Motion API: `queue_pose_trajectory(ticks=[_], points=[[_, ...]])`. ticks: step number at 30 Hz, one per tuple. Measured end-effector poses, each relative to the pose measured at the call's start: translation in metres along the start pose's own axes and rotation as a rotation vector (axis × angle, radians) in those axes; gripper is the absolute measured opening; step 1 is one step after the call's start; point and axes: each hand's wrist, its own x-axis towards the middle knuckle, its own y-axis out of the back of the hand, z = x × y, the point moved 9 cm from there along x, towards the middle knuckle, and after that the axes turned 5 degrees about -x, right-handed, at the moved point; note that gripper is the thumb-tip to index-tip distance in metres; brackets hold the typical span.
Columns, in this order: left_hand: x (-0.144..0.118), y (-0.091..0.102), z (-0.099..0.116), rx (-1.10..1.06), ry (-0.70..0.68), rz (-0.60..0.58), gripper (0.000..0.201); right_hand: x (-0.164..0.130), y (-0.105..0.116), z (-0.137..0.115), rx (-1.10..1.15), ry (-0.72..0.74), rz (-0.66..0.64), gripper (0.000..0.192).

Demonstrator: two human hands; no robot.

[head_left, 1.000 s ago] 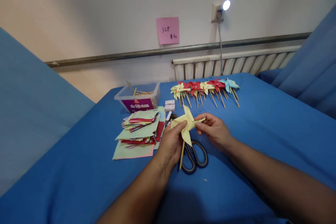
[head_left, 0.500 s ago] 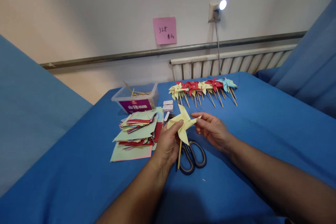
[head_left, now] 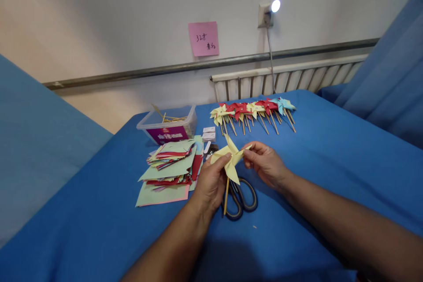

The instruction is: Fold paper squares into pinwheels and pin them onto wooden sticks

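Over the blue table (head_left: 313,158), both hands pinch the pinwheel (head_left: 230,158).

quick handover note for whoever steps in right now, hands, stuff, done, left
Left hand: shut on the yellow paper pinwheel, gripping its wooden stick and left blade.
Right hand: fingers pinch the pinwheel's right blade tip.
Things: black-handled scissors lie on the blue cloth table under the hands; stack of cut coloured paper squares to the left; clear plastic tub of wooden sticks behind it.
Done: row of finished red, yellow and blue pinwheels at the far edge.
Left: the pinwheel in hand is not yet in the row; many squares remain unfolded.
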Motion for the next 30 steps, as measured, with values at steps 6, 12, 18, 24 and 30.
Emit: queue_pose_trajectory(ticks=[6, 12, 18, 24, 30], points=[[0.0, -0.002, 0.001, 0.006, -0.003, -0.013, 0.035, 0.0, 0.006, -0.002, -0.009, -0.037, 0.051, 0.031], [0.001, 0.0, 0.002, 0.169, -0.028, -0.048, 0.036, 0.003, 0.008, -0.001, -0.005, -0.13, -0.011, 0.034], [0.001, -0.001, -0.004, 0.254, -0.021, -0.101, 0.036, 0.004, 0.004, 0.007, -0.026, -0.198, -0.089, 0.032], [0.0, 0.0, -0.005, 0.28, -0.027, -0.11, 0.036, 0.004, 0.003, 0.01, -0.007, -0.182, -0.092, 0.031], [0.002, 0.003, -0.003, 0.272, -0.054, -0.063, 0.04, 0.005, 0.007, 0.007, -0.019, -0.156, -0.04, 0.038]])
